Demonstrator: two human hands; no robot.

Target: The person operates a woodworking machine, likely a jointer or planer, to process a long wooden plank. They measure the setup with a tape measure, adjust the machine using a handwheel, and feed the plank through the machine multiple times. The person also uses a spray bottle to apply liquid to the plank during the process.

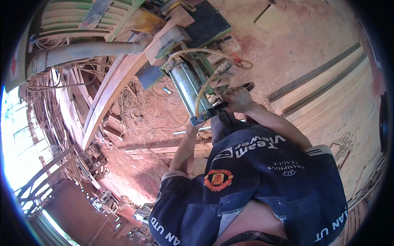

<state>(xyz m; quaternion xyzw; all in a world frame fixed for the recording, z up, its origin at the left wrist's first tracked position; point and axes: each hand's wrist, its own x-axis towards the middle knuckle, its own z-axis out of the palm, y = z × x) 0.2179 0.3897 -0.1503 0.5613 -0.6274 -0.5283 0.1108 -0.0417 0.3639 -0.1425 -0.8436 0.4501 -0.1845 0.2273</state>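
Head view: left hand [192, 130], finger state hidden, at the near end of the metal cylinder [184, 88]; right hand [237, 99], fingers curled, grip unclear, beside a black fitting [216, 108]; yellowish hose [207, 50], looped beyond, risked snagging had the cylinder swung.

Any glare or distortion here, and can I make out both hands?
Head view: bright patch at far left blown out, corners black, lines bending toward the rim; right hand visible, left hand partly hidden behind the cylinder.
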